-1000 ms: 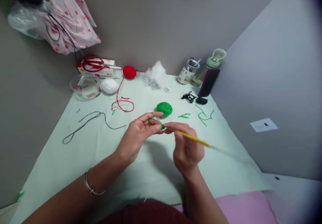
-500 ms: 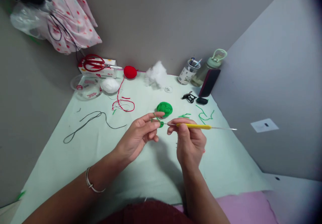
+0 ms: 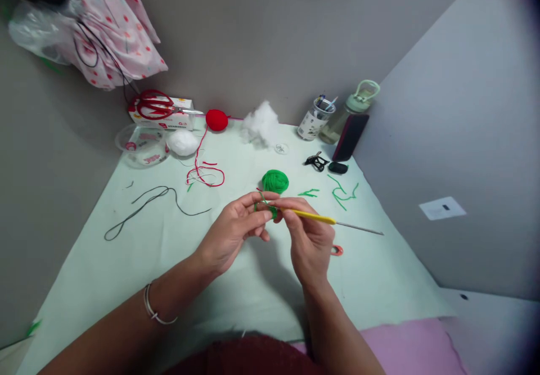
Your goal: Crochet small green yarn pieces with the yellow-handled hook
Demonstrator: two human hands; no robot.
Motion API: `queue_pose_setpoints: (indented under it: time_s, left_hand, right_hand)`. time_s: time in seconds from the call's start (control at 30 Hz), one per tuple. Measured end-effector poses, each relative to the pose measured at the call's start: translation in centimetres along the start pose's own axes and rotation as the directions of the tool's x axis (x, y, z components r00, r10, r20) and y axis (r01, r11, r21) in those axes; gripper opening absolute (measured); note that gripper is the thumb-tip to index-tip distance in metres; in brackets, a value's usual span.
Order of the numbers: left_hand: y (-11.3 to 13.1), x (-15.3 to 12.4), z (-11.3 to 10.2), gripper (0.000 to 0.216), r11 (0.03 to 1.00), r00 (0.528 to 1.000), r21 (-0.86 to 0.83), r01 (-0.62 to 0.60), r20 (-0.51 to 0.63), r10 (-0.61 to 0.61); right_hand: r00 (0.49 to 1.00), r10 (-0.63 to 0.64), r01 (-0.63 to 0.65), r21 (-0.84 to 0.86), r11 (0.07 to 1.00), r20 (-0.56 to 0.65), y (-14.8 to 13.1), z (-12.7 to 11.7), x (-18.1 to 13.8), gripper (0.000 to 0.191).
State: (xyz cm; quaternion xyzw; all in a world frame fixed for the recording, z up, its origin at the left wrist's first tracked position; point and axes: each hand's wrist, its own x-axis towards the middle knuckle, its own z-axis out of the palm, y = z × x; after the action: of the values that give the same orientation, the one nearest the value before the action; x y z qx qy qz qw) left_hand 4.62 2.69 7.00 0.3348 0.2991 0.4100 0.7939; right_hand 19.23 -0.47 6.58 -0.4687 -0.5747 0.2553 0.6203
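Between the thumb and fingers of my left hand is a small green crochet piece, with green yarn looped over the index finger. My right hand is closed round a yellow-handled crochet hook, its bare metal end pointing out to the right. The hook's other tip meets the green piece, where fingers partly hide it. Just beyond my hands lies a ball of green yarn. An orange stitch marker shows beside my right hand.
Red scissors rest on a box at the back left, near a clear plastic bowl, white yarn and red yarn. White stuffing sits at the back. A pen cup, bottle and phone stand back right.
My right hand has moved left, closer to my left hand, and the hook has tilted, its free end now lower. More of the orange marker shows.
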Motion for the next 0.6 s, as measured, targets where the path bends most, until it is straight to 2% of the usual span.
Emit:
queue_pose_setpoints:
  time_s: [0.13,0.2,0.27,0.3,0.37,0.47,0.53,0.6]
  left_hand:
    - [-0.4,0.0,0.2,0.038,1.000,0.997,-0.020,-0.004,-0.074,0.003]
    - [-0.6,0.0,0.0,0.038,0.997,0.996,-0.074,0.018,-0.084,-0.024]
    - [-0.6,0.2,-0.2,0.033,0.989,0.995,-0.137,0.059,-0.068,-0.069]
    - [-0.5,0.3,-0.4,0.031,0.984,0.994,-0.161,0.076,-0.059,-0.087]
    - [-0.3,0.5,-0.7,0.029,0.980,0.993,-0.184,0.081,-0.065,-0.094]
    - [-0.1,0.5,-0.7,0.028,0.987,0.994,-0.156,0.035,-0.094,-0.051]
    - [-0.2,0.3,-0.5,0.029,0.995,0.997,-0.100,0.023,-0.071,-0.031]
    - [-0.3,0.2,-0.3,0.029,0.999,0.999,-0.040,0.016,-0.043,-0.018]
  right_hand:
    - [0.993,-0.115,0.113,-0.139,0.984,-0.007,0.3,0.4,-0.6,0.023]
    - [0.973,-0.231,0.229,-0.256,0.939,0.023,0.6,0.5,-0.9,0.027]
    - [0.962,-0.272,0.268,-0.292,0.918,0.028,0.9,0.3,-0.9,0.028]
    - [0.972,-0.234,0.227,-0.254,0.940,0.002,1.0,0.2,-0.8,0.025]
    - [0.995,-0.065,0.059,-0.085,0.995,-0.070,1.0,-0.2,-0.3,0.019]
    - [0.982,0.156,-0.135,0.181,0.974,-0.105,0.9,-0.6,0.1,0.017]
    - [0.983,0.175,-0.159,0.227,0.961,-0.049,0.9,-0.5,0.2,0.016]
    - [0.987,0.158,-0.155,0.202,0.967,0.004,0.9,-0.3,0.1,0.014]
